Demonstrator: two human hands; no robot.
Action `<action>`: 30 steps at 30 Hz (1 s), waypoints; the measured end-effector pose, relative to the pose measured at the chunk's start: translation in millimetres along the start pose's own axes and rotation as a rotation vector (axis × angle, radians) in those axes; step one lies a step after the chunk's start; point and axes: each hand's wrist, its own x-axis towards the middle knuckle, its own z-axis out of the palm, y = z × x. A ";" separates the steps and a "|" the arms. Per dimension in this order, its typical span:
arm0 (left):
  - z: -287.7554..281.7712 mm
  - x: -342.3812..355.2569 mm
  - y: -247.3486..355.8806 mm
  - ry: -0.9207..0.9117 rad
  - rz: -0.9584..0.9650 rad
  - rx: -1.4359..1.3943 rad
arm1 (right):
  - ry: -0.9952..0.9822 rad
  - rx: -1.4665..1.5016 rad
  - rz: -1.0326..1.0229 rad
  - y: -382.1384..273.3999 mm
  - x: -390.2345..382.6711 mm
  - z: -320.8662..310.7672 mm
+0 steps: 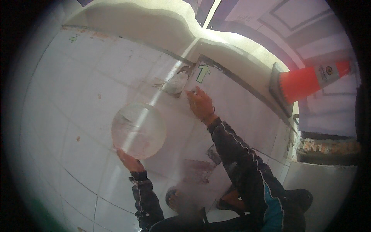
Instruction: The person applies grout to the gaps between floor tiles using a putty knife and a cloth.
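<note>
My left hand (130,160) grips the lower edge of a round, pale translucent bowl (154,133). Some whitish material (131,113) shows inside it, and a strip of bright light crosses it. Up and to the right, my right hand (201,102) is closed, its fingertips pinched together; what they hold, if anything, is too small to make out. Just left of those fingertips lies a rough, greyish-white patch (176,83) where the floor tile is broken. A green arrow mark (203,72) is on the tile beyond my right hand.
An orange traffic cone (303,83) with a dark base leans over at the right, by the wall. A dark flat object (213,154) and a brownish rectangular patch (197,171) lie near my sandalled feet (174,199). White tiled floor (77,104) stretches leftward.
</note>
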 end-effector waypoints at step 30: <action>7.9 -14.0 -6.7 -0.141 0.024 0.015 | 0.134 0.553 0.475 -26.5 -6.2 -56.8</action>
